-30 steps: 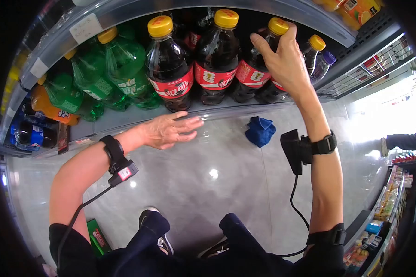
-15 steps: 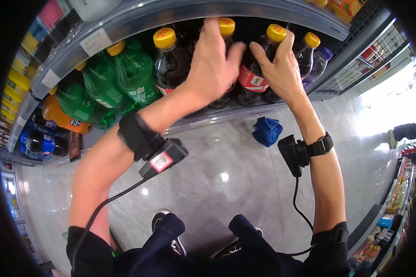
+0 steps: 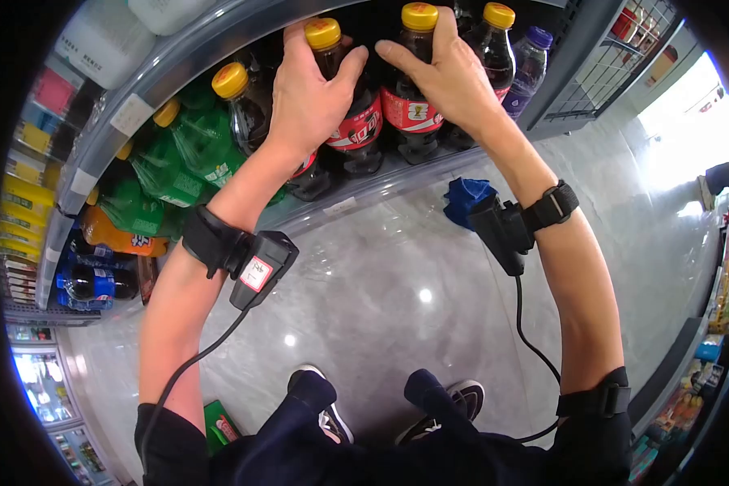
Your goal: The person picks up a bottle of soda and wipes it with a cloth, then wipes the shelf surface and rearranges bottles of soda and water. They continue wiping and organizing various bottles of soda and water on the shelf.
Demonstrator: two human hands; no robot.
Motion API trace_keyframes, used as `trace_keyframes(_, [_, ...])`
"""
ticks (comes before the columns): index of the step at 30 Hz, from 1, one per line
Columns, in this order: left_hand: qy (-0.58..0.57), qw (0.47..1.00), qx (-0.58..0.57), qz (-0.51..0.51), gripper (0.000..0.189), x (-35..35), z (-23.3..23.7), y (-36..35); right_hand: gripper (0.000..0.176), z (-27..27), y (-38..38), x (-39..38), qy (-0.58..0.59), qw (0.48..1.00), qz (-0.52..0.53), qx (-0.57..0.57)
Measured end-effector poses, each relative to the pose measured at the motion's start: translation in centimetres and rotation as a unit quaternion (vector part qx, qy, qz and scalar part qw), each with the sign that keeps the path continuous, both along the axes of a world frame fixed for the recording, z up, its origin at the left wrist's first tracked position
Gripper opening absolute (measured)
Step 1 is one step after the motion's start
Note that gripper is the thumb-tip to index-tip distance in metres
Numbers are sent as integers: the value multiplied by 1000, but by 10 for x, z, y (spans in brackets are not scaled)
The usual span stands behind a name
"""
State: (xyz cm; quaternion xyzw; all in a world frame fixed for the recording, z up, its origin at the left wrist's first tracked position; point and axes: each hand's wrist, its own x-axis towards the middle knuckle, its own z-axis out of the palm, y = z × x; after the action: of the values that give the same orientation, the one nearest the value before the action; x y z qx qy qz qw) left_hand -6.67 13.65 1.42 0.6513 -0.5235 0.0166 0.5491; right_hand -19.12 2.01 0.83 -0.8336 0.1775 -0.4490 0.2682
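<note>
Head view shows the left hand (image 3: 308, 101) with its grip wrapped round a cola bottle (image 3: 356, 130) just under its yellow cap, on the shelf (image 3: 356, 198). The right hand (image 3: 449, 77) has its grip closed on the next cola (image 3: 401, 109) beside it. Green bottles (image 3: 194, 162) stand to the left; a blue cloth (image 3: 462, 194) lies on the floor (image 3: 397, 275).
</note>
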Motion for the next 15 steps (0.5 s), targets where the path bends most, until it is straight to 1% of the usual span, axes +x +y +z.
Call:
trace_keyframes(2, [-30, 999, -3, 28, 41, 1, -3, -2, 55, -9, -2, 3, -11, 1000, -18, -16])
trace_keyframes(5, [-52, 998, -23, 35, 40, -3, -4, -3, 55, -10, -3, 5, -13, 999, -26, -32])
trace_keyframes(7, [-56, 997, -29, 35, 39, -4, -6, -5, 55, -12, -3, 6, -22, 997, -38, -64])
trace_keyframes(11, [-44, 997, -55, 27, 37, -6, -8, 1, 55, -13, -1, 4, -8, 997, -50, -50])
trace_keyframes(13, [-7, 997, -69, -18, 28, -19, -7, 14, 55, -13, -2, 2, -22, 997, -39, -68])
trace_keyframes(15, [19, 993, -72, -86, 23, -28, -9, 29, 55, -13, -4, -1, -39, 995, -34, -80])
